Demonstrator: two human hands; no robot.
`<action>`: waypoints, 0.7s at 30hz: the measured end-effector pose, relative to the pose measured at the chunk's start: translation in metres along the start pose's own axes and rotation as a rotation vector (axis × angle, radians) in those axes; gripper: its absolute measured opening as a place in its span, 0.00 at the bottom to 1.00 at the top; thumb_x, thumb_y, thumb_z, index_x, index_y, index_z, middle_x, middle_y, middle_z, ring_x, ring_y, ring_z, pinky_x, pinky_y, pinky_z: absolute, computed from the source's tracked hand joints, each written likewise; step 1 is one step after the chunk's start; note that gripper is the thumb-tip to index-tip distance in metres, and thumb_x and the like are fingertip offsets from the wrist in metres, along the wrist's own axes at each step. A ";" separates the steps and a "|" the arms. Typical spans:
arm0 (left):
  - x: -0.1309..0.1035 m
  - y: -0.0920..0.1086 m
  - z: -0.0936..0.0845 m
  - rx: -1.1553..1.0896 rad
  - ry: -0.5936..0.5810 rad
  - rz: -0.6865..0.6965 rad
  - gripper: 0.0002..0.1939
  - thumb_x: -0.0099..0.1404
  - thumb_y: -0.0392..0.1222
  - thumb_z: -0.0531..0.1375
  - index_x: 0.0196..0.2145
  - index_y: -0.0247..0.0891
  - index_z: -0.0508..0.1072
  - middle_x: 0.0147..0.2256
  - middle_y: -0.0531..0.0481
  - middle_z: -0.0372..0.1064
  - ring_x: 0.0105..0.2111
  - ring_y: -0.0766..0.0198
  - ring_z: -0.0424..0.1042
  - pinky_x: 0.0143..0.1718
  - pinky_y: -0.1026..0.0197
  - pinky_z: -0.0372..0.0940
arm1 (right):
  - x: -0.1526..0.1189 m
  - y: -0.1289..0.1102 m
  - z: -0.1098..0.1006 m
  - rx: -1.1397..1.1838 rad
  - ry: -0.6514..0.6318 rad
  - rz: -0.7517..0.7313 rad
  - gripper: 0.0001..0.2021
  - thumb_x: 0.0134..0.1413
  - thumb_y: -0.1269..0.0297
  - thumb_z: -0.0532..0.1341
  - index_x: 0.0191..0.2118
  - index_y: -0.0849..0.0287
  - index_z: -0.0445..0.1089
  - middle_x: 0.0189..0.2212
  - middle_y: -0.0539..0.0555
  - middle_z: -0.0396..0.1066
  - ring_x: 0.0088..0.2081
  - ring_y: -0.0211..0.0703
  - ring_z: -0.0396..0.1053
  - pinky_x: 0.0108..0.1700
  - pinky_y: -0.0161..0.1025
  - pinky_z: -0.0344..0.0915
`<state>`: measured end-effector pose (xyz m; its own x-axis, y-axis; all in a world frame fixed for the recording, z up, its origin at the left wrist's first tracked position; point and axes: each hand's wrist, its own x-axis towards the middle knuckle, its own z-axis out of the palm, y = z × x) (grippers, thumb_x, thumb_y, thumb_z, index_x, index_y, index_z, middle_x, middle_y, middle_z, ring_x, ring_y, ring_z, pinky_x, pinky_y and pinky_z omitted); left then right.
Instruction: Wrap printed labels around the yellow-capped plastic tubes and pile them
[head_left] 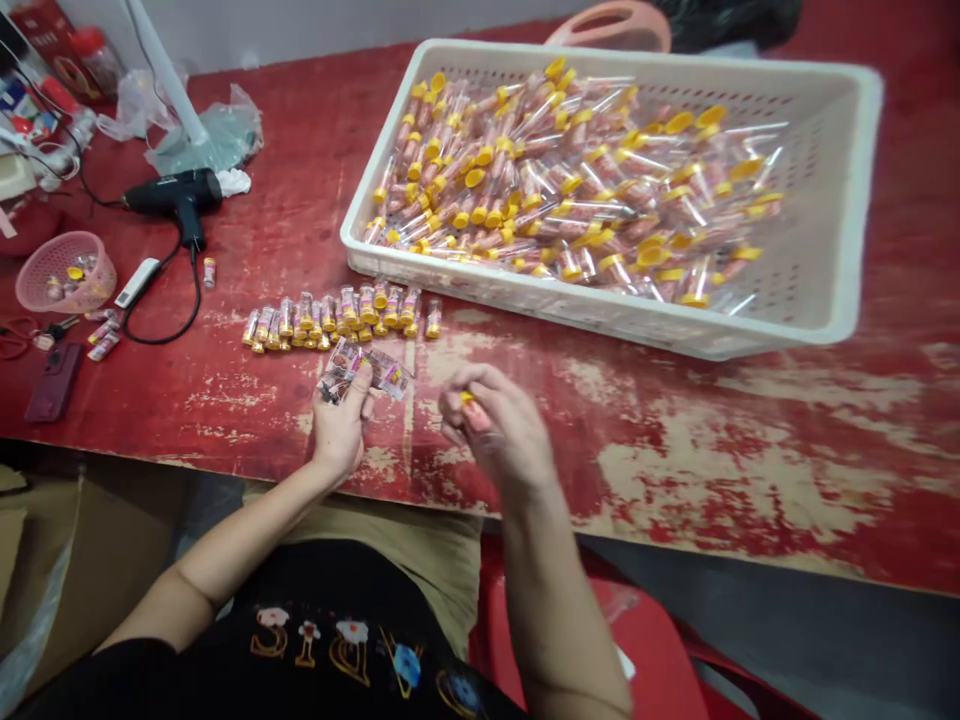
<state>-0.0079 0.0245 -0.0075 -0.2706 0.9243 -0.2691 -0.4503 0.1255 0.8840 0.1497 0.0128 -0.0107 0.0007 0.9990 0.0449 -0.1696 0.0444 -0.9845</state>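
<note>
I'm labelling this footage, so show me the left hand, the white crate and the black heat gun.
Left hand [342,422], head view: middle of the hand.
White crate [600,314], head view: front wall.
Black heat gun [177,193], head view: middle of its body.

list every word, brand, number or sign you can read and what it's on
"PARIS", apparently, upside down on the black shirt
Printed wrappers in the left hand: too small and blurred to read
Small tubes on the red table: labels too small to read
Red box: pale marks, too blurred to read
Nothing else is readable
</note>
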 end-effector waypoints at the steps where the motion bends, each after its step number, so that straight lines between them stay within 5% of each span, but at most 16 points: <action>1: -0.002 -0.004 -0.002 0.026 -0.016 0.023 0.22 0.51 0.51 0.73 0.25 0.37 0.64 0.19 0.60 0.58 0.17 0.77 0.53 0.19 0.69 0.47 | -0.003 0.006 0.012 -0.034 0.006 0.027 0.14 0.62 0.51 0.57 0.40 0.55 0.72 0.23 0.47 0.66 0.21 0.34 0.59 0.22 0.34 0.58; 6: -0.007 -0.003 -0.020 0.059 -0.088 -0.076 0.13 0.58 0.47 0.68 0.32 0.37 0.70 0.21 0.56 0.64 0.18 0.75 0.58 0.17 0.70 0.44 | 0.002 0.022 0.031 -0.155 0.066 0.047 0.15 0.56 0.51 0.64 0.31 0.58 0.74 0.24 0.48 0.65 0.26 0.34 0.59 0.29 0.33 0.59; 10: -0.004 0.010 -0.040 -0.072 -0.043 -0.172 0.15 0.50 0.34 0.67 0.36 0.38 0.70 0.27 0.55 0.68 0.19 0.76 0.57 0.17 0.72 0.43 | -0.003 0.020 0.027 -0.145 0.060 0.050 0.16 0.57 0.49 0.63 0.30 0.58 0.74 0.23 0.48 0.62 0.27 0.34 0.57 0.30 0.34 0.57; 12: -0.007 0.013 -0.044 -0.121 -0.092 -0.234 0.15 0.48 0.36 0.67 0.34 0.37 0.69 0.25 0.57 0.65 0.17 0.77 0.53 0.16 0.72 0.42 | -0.006 0.017 0.029 -0.167 0.038 0.017 0.16 0.58 0.50 0.62 0.30 0.58 0.74 0.25 0.48 0.63 0.28 0.35 0.58 0.32 0.34 0.58; 15: -0.017 0.015 -0.039 -0.115 -0.190 -0.324 0.17 0.52 0.46 0.69 0.32 0.36 0.67 0.22 0.58 0.60 0.16 0.78 0.50 0.16 0.72 0.39 | -0.011 0.010 0.037 -0.222 -0.051 -0.025 0.15 0.60 0.53 0.61 0.29 0.58 0.73 0.26 0.48 0.63 0.29 0.35 0.59 0.34 0.35 0.59; 18: -0.021 0.017 -0.027 -0.070 -0.169 -0.371 0.25 0.47 0.50 0.74 0.27 0.36 0.62 0.18 0.62 0.51 0.15 0.80 0.45 0.16 0.72 0.37 | -0.017 0.005 0.043 -0.247 -0.133 -0.014 0.15 0.60 0.53 0.61 0.28 0.58 0.72 0.26 0.49 0.62 0.30 0.35 0.60 0.35 0.34 0.60; 21: -0.017 0.022 -0.021 -0.139 -0.071 -0.333 0.30 0.42 0.51 0.76 0.25 0.38 0.58 0.17 0.64 0.49 0.15 0.80 0.44 0.15 0.72 0.37 | -0.026 0.003 0.042 -0.121 0.016 0.075 0.15 0.62 0.50 0.59 0.37 0.56 0.73 0.27 0.48 0.61 0.26 0.33 0.59 0.29 0.33 0.60</action>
<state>-0.0310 0.0041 0.0082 -0.0322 0.8643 -0.5020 -0.6167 0.3781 0.6905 0.1081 -0.0133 -0.0076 0.0088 0.9995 -0.0311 -0.0492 -0.0306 -0.9983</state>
